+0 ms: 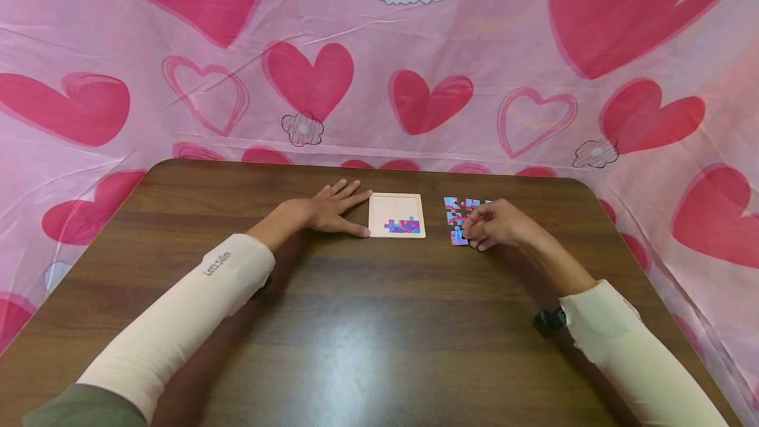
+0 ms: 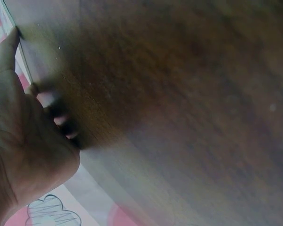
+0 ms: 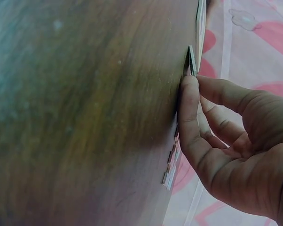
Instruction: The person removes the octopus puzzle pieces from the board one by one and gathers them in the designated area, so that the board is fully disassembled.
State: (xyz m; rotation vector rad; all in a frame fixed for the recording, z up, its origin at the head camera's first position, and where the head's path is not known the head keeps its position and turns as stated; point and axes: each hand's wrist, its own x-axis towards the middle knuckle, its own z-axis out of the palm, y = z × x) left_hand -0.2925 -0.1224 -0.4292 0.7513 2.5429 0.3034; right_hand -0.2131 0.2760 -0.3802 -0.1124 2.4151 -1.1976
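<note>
A square wooden puzzle tray [image 1: 394, 206] lies flat on the table, with a few joined pink and blue puzzle pieces [image 1: 405, 225] in its lower right part. My left hand [image 1: 333, 211] rests spread to the left of it, thumb and a finger touching its left side. My right hand [image 1: 497, 224] is at the loose puzzle pieces [image 1: 452, 203] right of the tray and partly covers them. In the right wrist view, thumb and fingers pinch one puzzle piece [image 3: 192, 59], seen tilted up on edge. Its picture side cannot be made out there.
The brown wooden table [image 1: 332, 308] has rounded far corners. Close behind and at both sides hangs a pink cloth [image 1: 367, 51] printed with hearts. A dark wrist strap [image 1: 549, 321] shows under the right sleeve.
</note>
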